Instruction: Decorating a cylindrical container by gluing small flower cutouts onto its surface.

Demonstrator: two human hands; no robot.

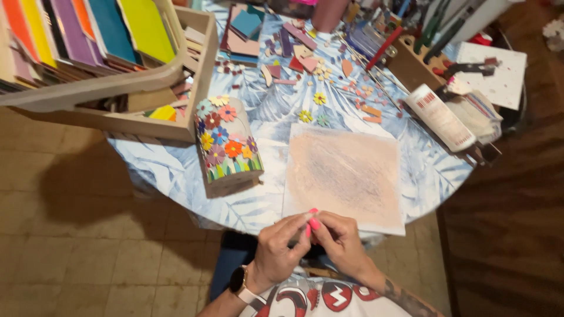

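Hands meet at the near edge of the round table (176, 170), low in the head view. The left hand (279, 249), with a watch (238, 282) on its wrist, is closed in a pinch, and the right hand (341, 240) is closed in a pinch too, fingertip to fingertip. Between them sits a tiny pale piece (308, 216), almost hidden by pink nails; what it is made of cannot be told. It looks like the person is working this small bit by hand, perhaps shaping or cleaning it, so this seems to be a making step, not a sticking step. Just past the hands lies a smudged pinkish sheet (346, 173), bare of pieces. To the left of the sheet stands a curved block (229, 147) covered with bright flowers over a green strip along its bottom. Near it, further up the table, loose little flowers (305, 115) and many small cut bits (299, 56) are spread about. A white tube (440, 117) lies to the right of the sheet. A wooden box (117, 76) of coloured sheets stands at the far left, partly over the table edge. A next move would likely call for a soft, steady grip, since the piece is so small that it could slip and drop to the floor below the hands.
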